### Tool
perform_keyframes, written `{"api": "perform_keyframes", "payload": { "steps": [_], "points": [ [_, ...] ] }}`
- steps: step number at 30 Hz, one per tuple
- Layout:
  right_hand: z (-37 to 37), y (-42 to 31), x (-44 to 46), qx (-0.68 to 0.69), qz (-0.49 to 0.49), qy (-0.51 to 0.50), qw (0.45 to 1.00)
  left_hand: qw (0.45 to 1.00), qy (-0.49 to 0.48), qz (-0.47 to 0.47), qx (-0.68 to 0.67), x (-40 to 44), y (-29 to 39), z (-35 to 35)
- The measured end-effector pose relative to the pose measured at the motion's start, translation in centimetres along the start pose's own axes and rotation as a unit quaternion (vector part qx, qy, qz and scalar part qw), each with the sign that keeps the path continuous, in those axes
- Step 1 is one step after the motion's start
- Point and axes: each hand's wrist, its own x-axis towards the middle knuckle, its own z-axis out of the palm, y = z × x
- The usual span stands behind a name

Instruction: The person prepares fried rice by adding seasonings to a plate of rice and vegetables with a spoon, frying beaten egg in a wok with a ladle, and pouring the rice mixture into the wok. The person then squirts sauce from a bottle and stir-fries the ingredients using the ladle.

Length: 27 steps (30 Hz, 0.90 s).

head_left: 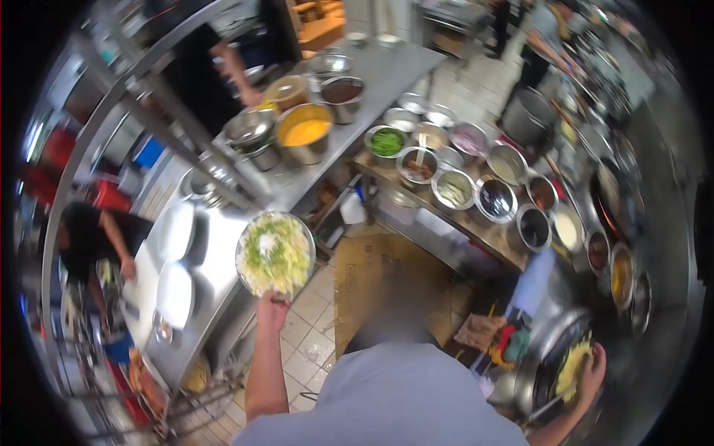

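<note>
My left hand [272, 312] is closed on the near rim of a round metal bowl [313, 256]. Pale yellow chopped food [286, 273] fills the bowl, with green pieces and a small white heap on top. It is held out beside the steel counter. At the lower right, my right hand [593, 372] has its fingers curled at the edge of yellow food [571, 368], just by a large dark wok [554, 338]. What those fingers grip is hidden.
Several metal bowls of ingredients, among them chopped greens [387, 141], crowd the right-hand shelf. Pots, one holding orange liquid [305, 132], stand on the steel counter [387, 74]. White oval plates [175, 293] lie at left. Metal posts [171, 104] and co-workers in dark clothes are at left.
</note>
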Motion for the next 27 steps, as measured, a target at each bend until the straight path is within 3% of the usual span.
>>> {"api": "perform_keyframes", "payload": {
  "steps": [2, 5, 6, 10, 11, 12, 13, 14, 15, 16, 17, 18, 19, 20, 21, 23, 24, 25, 27],
  "points": [
    [0.8, 0.5, -4.2, -0.119, 0.018, 0.021, 0.992, 0.996, -0.02, -0.052, 0.063, -1.9, -2.6, 2.8],
    [2.1, 0.0, -9.9, -0.194, 0.153, -0.033, 0.968, 0.967, -0.119, -0.146, 0.172, -3.2, -7.7, 8.6],
    [2.8, 1.7, -12.1, -0.243, 0.141, -0.014, 0.96, 0.947, -0.168, -0.166, 0.218, -3.8, -9.2, 11.3],
    [5.3, -0.9, -19.6, -0.203, 0.252, 0.07, 0.944, 0.829, -0.341, -0.195, 0.399, -7.6, -14.8, 23.9],
    [6.1, -1.0, -21.3, -0.196, 0.26, 0.1, 0.94, 0.797, -0.424, -0.203, 0.379, -8.3, -16.9, 26.9],
    [6.9, -0.8, -22.3, -0.118, 0.34, 0.094, 0.928, 0.753, -0.467, -0.225, 0.406, -8.7, -19.3, 30.1],
    [8.6, 0.8, -23.1, -0.059, 0.385, 0.116, 0.914, 0.717, -0.495, -0.221, 0.439, -9.1, -21.7, 33.2],
    [4.2, -3.4, -20.5, -0.013, 0.441, 0.101, 0.892, 0.689, -0.468, -0.246, 0.496, -12.0, -22.0, 38.5],
    [5.2, -2.6, -20.2, -0.035, 0.403, 0.173, 0.898, 0.647, -0.517, -0.213, 0.519, -14.2, -24.8, 42.6],
    [5.1, -4.6, -20.1, 0.006, 0.414, 0.202, 0.887, 0.649, -0.559, -0.22, 0.466, -15.8, -27.6, 44.5],
    [6.2, -3.3, -20.7, 0.008, 0.356, 0.244, 0.902, 0.574, -0.626, -0.203, 0.487, -16.8, -30.6, 47.3],
    [6.5, -4.0, -20.8, 0.012, 0.367, 0.268, 0.891, 0.485, -0.685, -0.09, 0.536, -19.8, -32.2, 50.4],
    [6.6, -5.6, -20.6, 0.201, 0.403, 0.281, 0.847, 0.413, -0.736, -0.083, 0.529, -21.4, -35.2, 53.6],
    [6.6, -7.4, -20.4, 0.385, 0.415, 0.285, 0.774, 0.397, -0.724, -0.051, 0.562, -23.6, -37.9, 55.8],
    [7.3, -8.5, -21.7, 0.403, 0.383, 0.327, 0.764, 0.392, -0.743, -0.055, 0.54, -24.8, -42.4, 57.1],
    [7.7, -10.6, -23.1, 0.404, 0.374, 0.363, 0.751, 0.211, -0.807, 0.003, 0.552, -31.7, -44.6, 61.8],
    [7.5, -11.6, -23.5, 0.401, 0.367, 0.379, 0.749, 0.18, -0.83, -0.005, 0.528, -33.7, -48.1, 63.5],
    [7.1, -13.1, -23.6, 0.369, 0.381, 0.392, 0.752, 0.183, -0.862, 0.066, 0.468, -38.2, -46.5, 63.2],
    [7.0, -15.1, -23.9, 0.353, 0.391, 0.408, 0.745, 0.028, -0.879, 0.186, 0.438, -42.6, -52.5, 66.1]
  ]
}}
